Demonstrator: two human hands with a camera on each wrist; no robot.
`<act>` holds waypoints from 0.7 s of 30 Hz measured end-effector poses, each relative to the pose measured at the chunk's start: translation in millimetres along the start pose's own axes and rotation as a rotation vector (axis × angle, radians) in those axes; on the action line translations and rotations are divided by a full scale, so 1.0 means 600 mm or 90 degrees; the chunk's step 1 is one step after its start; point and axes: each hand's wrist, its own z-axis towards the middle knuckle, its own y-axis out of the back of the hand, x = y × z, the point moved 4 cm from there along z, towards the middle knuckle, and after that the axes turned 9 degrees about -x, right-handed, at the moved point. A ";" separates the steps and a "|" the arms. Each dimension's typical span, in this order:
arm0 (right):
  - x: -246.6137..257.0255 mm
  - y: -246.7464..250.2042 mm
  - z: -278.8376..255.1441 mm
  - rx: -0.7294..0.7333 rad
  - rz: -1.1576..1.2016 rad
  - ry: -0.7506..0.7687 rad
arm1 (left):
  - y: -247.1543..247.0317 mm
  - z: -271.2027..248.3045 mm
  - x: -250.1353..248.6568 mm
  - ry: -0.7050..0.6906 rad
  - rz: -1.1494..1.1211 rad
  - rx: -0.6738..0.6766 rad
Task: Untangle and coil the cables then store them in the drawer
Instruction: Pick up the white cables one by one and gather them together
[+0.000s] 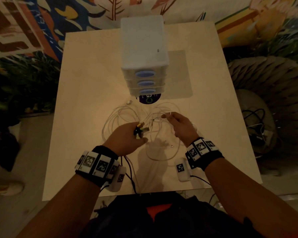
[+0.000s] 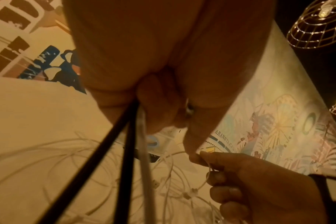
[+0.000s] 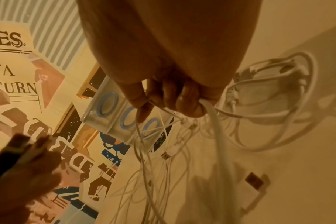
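A tangle of white cables [image 1: 127, 115] lies spread on the cream table [image 1: 86, 83] in front of a white drawer unit [image 1: 143, 48]; its three blue-handled drawers [image 1: 145, 82] are closed. My left hand [image 1: 139, 133] grips a bunch of dark and yellow plugs [image 1: 139, 130], and black cables [image 2: 98, 153] trail from its fist toward the near table edge. My right hand [image 1: 169, 116] is raised just right of it, its fingers [image 3: 173, 101] curled round white cable strands [image 3: 219, 136]. The same pinch [image 2: 209, 163] shows in the left wrist view. A loose USB plug [image 3: 254, 181] lies on the table.
A round dark blue sticker [image 1: 149, 101] pokes out from under the drawer unit. Black cords [image 1: 255, 117] lie on a round object on the floor to the right. A painted mural wall [image 1: 41, 31] stands behind the table. Bare tabletop flanks the unit.
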 end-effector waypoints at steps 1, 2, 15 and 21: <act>0.004 0.001 -0.001 0.009 0.001 0.001 | 0.005 0.007 -0.004 0.009 -0.017 -0.047; 0.005 0.002 0.000 0.021 0.007 -0.003 | 0.009 0.015 -0.008 0.012 -0.039 -0.095; 0.011 0.011 0.004 0.070 0.027 0.023 | -0.006 0.069 -0.059 -0.093 -0.007 -0.144; -0.029 0.077 0.020 -0.071 -0.224 0.028 | 0.042 0.059 -0.019 -0.063 -0.170 -0.260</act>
